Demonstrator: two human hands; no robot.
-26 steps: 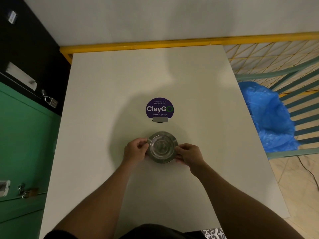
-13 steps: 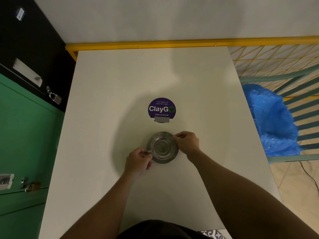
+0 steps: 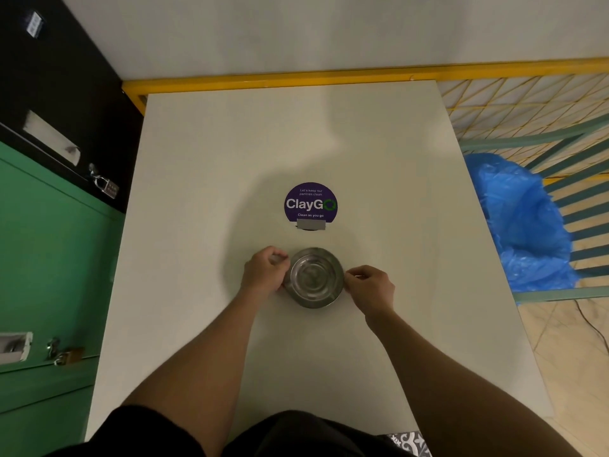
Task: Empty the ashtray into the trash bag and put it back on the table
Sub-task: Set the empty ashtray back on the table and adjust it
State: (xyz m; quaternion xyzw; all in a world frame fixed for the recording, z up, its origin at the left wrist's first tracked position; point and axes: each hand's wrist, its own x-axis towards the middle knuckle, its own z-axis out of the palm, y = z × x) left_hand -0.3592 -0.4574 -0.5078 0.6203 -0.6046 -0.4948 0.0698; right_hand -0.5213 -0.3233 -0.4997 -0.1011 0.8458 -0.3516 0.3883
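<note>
the ashtray [image 3: 314, 278] sits flat on the white worktop [image 3: 197, 192], just this side of the round purple sticker [image 3: 310, 203], and both hands are on it. the left hand [image 3: 265, 271] is curled with its fingertips against the left rim, the right hand [image 3: 370, 285] pinches in at the right rim, fingers bent close and nowhere near spread. whether they grip it firmly or just steady it, i can't tell from here. the bowl looks like bare shiny metal; any ash inside is too faint to make out.

my read: this is either the very start, taking hold to lift, or the final settling back in place, and the clean-looking bowl leans toward the second. if it is yet to be emptied, the next move calls for a level lift and a carry over the right edge to the blue trash bag [image 3: 524, 225], which hangs well apart beside the railing [image 3: 560, 140], then a tip over the opening.

against half a second ago, the hands have swapped places around the rim: the left was low at the near-left edge and has climbed up the left side, the right was up at the far-right edge and has dropped down to the right. the ashtray itself has barely shifted on the worktop.
</note>
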